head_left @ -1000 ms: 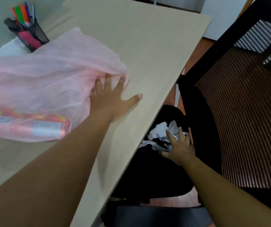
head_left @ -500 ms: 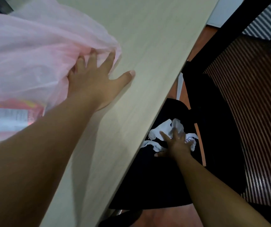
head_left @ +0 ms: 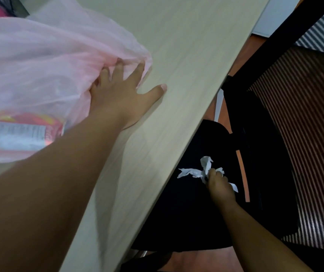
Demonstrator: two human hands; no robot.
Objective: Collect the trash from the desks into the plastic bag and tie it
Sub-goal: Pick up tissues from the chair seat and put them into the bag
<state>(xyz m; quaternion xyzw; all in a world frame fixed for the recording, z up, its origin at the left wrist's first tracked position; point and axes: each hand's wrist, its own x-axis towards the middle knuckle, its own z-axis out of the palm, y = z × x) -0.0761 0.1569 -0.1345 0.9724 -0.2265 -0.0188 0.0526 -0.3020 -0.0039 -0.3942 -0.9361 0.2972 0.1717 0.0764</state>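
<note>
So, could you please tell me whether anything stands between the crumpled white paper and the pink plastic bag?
Yes: the right hand holds the crumpled white paper below the beige wooden desk, whose edge lies between it and the pink plastic bag under the left hand.

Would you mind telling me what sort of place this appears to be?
Probably an office or study room: a long pale wood-grain desk, a black mesh-backed office chair pulled up beside it, and what looks like a dark pen holder at the desk's far corner.
</note>
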